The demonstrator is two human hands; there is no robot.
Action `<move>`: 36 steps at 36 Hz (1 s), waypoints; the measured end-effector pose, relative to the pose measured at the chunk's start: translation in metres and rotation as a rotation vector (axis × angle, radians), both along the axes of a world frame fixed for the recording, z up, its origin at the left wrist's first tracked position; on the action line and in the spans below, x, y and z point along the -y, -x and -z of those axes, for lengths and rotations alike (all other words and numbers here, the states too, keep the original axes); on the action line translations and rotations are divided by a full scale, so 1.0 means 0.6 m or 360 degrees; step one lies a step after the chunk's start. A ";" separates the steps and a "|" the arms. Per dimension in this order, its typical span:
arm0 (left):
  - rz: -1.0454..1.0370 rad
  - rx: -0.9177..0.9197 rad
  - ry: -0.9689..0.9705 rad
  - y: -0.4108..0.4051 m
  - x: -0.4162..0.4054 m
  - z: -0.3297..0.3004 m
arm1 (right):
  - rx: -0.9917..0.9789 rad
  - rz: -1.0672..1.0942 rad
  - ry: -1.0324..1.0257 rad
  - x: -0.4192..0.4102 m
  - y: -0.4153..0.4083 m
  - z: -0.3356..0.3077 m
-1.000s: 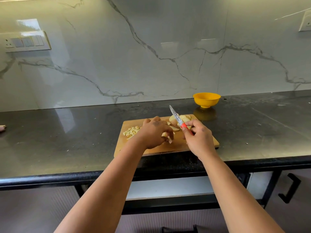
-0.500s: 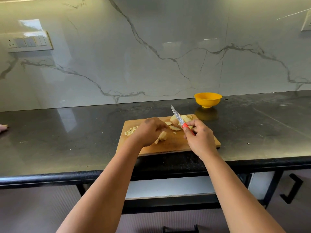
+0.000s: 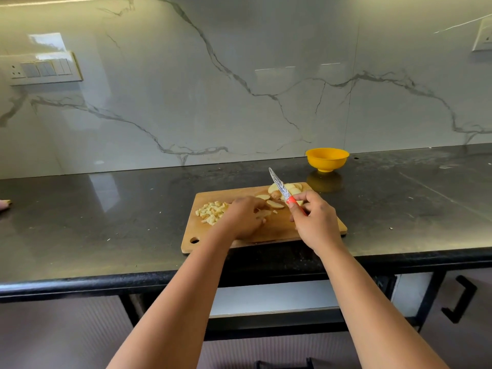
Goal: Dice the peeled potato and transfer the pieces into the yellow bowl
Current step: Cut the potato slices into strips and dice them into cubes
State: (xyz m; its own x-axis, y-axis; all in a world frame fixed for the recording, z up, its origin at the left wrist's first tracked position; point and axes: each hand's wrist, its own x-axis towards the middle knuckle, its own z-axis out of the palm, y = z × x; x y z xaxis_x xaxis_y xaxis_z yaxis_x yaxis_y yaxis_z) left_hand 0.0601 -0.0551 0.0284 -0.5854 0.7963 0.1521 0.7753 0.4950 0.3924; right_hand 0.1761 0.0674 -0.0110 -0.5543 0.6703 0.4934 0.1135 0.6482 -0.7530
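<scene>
A wooden cutting board (image 3: 269, 231) lies on the dark counter. On its left part sits a pile of diced potato (image 3: 211, 209); potato slices (image 3: 290, 188) lie at its far right. My left hand (image 3: 243, 217) is over the board's middle, fingers curled on a potato slice (image 3: 263, 213) that is mostly hidden under them. My right hand (image 3: 314, 222) grips the red handle of a small knife (image 3: 279, 186), blade lifted and pointing up and away. The yellow bowl (image 3: 327, 159) stands beyond the board, to the right, near the wall.
The black counter (image 3: 106, 222) runs wide to both sides, with small scraps on it. A marble wall rises behind. Something pale (image 3: 4, 203) shows at the far left edge. A cabinet handle (image 3: 460, 299) is below right.
My left hand has drawn a potato slice toward the board's centre and now covers it. The knife stays raised in my right hand. The view has shifted slightly.
</scene>
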 end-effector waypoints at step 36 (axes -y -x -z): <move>-0.0241 0.0144 -0.0383 -0.022 0.035 0.027 | 0.0437 0.0022 -0.0302 0.064 -0.073 -0.006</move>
State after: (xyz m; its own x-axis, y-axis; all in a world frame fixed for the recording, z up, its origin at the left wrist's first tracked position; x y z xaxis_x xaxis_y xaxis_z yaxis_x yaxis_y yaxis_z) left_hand 0.0733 -0.0759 0.0123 -0.7147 0.6462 0.2677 0.6562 0.4870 0.5764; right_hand 0.2200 0.0289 -0.0073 -0.6754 0.5890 0.4437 0.3051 0.7710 -0.5590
